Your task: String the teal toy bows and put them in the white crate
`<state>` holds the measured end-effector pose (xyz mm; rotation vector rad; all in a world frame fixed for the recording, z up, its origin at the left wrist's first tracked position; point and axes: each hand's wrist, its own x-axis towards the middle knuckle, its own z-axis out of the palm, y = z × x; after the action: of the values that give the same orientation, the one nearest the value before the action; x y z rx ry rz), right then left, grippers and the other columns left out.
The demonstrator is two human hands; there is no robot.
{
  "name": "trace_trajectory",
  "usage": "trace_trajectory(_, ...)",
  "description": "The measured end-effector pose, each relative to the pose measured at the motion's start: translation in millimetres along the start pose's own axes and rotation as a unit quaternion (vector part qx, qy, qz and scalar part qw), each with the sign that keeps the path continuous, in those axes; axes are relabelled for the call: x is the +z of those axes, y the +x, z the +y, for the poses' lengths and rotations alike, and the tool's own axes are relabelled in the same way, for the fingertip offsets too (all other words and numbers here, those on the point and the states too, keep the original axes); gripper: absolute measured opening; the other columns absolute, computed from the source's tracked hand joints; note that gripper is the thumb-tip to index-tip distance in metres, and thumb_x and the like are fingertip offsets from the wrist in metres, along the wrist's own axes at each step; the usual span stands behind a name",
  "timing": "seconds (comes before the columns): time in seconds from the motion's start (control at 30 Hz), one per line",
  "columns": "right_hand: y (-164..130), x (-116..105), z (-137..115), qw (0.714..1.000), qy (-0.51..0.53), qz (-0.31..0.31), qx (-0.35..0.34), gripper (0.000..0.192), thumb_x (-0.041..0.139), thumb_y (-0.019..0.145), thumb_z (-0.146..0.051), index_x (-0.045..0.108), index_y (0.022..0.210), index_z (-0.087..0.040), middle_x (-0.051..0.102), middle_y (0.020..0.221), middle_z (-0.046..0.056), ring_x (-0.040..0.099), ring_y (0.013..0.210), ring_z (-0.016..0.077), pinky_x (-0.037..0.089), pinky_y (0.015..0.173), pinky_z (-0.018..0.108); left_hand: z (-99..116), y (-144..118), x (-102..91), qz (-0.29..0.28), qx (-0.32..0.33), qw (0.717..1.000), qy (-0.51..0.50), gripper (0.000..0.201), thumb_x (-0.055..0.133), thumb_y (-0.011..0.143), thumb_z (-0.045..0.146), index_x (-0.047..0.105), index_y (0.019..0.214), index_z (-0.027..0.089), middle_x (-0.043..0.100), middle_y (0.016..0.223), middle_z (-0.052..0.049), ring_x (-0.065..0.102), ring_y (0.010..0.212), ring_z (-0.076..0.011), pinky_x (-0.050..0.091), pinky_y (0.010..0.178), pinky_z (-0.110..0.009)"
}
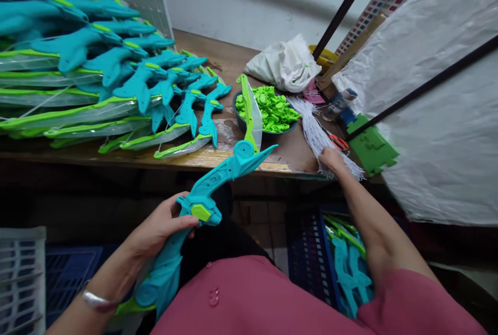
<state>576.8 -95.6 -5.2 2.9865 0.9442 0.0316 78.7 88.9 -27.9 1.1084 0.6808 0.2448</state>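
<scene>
So from my feed, the left hand (161, 226) has its fingers wrapped around the grip of a teal toy bow (202, 195), held over the lap with the tip poking up toward the table edge (116, 158). The right hand (330, 158) is out at the bundle of white strings (317, 127) on the table, fingers curled onto the strands. Bowl of green bits (272, 112) sits just beside the strings, big pile of finished bows (97, 75) stacked off to the left, scissors (339, 142) near the right hand
</scene>
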Motion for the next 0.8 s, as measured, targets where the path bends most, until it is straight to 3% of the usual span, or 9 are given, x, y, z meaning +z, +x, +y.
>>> trace_trajectory(0.1, -11.9, -12.9, -13.4, 0.992, 0.106, 0.065, 0.033, 0.014, 0.059, 0.102, -0.029, 0.066, 0.100, -0.018, 0.069, 0.101, 0.008, 0.065, 0.094, 0.0205, 0.054, 0.089, 0.040, -6.1, 0.9, -1.7, -0.017, 0.003, 1.000, -0.024, 0.050, 0.096, 0.063, 0.039, 0.068, 0.097, 0.016, 0.071, 0.075, -0.003, 0.064, 0.063, -0.0169, 0.054, 0.052, -0.024)
trace_trajectory(0.17, -31.6, -14.6, -36.1, 0.978, 0.191, 0.087, 0.008, 0.017, 0.053, 0.101, -0.027, 0.064, 0.091, -0.019, 0.068, 0.091, 0.009, 0.064, 0.089, 0.0224, 0.050, 0.086, 0.039, -9.0, 3.8, -2.1, -0.040, 0.004, 0.998, -0.051, 0.051, 0.094, 0.063, 0.040, 0.071, 0.100, 0.015, 0.074, 0.084, -0.007, 0.065, 0.066, -0.0177, 0.054, 0.051, -0.024)
trace_trajectory(0.27, -87.3, -2.4, -90.3, 0.938, 0.333, 0.034, -0.094, 0.014, 0.055, 0.093, -0.026, 0.061, 0.081, -0.021, 0.064, 0.078, 0.007, 0.061, 0.077, 0.0211, 0.046, 0.076, 0.034, -10.5, 11.5, 2.4, -0.094, -0.020, 0.991, -0.093, 0.061, 0.093, 0.060, 0.041, 0.074, 0.111, 0.014, 0.075, 0.115, -0.015, 0.067, 0.071, -0.0188, 0.052, 0.049, -0.023)
trace_trajectory(0.33, -137.9, 12.6, -131.6, 0.888, 0.421, -0.053, -0.177, 0.010, 0.060, 0.088, -0.026, 0.062, 0.079, -0.022, 0.064, 0.077, 0.003, 0.058, 0.073, 0.0178, 0.045, 0.073, 0.030, -10.7, 18.3, 8.7, -0.126, -0.039, 0.985, -0.108, 0.066, 0.094, 0.060, 0.041, 0.075, 0.117, 0.014, 0.073, 0.123, -0.016, 0.068, 0.073, -0.0190, 0.052, 0.048, -0.022)
trace_trajectory(0.4, -188.7, 28.7, -168.2, 0.823, 0.492, -0.157, -0.238, 0.006, 0.064, 0.083, -0.025, 0.065, 0.079, -0.022, 0.066, 0.076, 0.000, 0.057, 0.070, 0.0150, 0.044, 0.069, 0.027, -12.0, 24.9, 14.5, -0.144, -0.041, 0.982, -0.111, 0.062, 0.094, 0.061, 0.041, 0.076, 0.114, 0.013, 0.077, 0.106, -0.014, 0.067, 0.070, -0.0182, 0.051, 0.048, -0.021)
trace_trajectory(0.5, -242.9, 50.0, -204.4, 0.720, 0.574, -0.288, -0.262, 0.009, 0.068, 0.081, -0.028, 0.068, 0.078, -0.020, 0.065, 0.071, -0.002, 0.051, 0.061, 0.0110, 0.042, 0.063, 0.025, -17.6, 30.2, 15.0, -0.138, -0.027, 0.986, -0.094, 0.049, 0.093, 0.064, 0.040, 0.077, 0.100, 0.011, 0.073, 0.080, -0.009, 0.062, 0.062, -0.0153, 0.052, 0.049, -0.020)
trace_trajectory(0.63, -261.4, 71.8, -224.3, 0.599, 0.670, -0.397, -0.186, 0.026, 0.074, 0.082, -0.043, 0.069, 0.083, -0.017, 0.068, 0.074, 0.000, 0.060, 0.065, 0.0128, 0.050, 0.067, 0.026, -28.2, 21.9, -3.0, -0.119, -0.041, 0.990, -0.058, 0.043, 0.093, 0.066, 0.041, 0.074, 0.090, 0.010, 0.073, 0.077, -0.009, 0.061, 0.060, -0.0144, 0.053, 0.050, -0.021)
trace_trajectory(0.8, -249.3, 88.2, -241.4, 0.471, 0.773, -0.423, -0.039, 0.048, 0.075, 0.081, -0.063, 0.069, 0.101, -0.019, 0.075, 0.099, 0.009, 0.072, 0.091, 0.0234, 0.060, 0.083, 0.040, -38.7, -6.1, -23.6, -0.141, -0.075, 0.985, -0.062, 0.052, 0.091, 0.067, 0.045, 0.072, 0.101, 0.011, 0.073, 0.080, -0.009, 0.061, 0.059, -0.0147, 0.050, 0.048, -0.021)
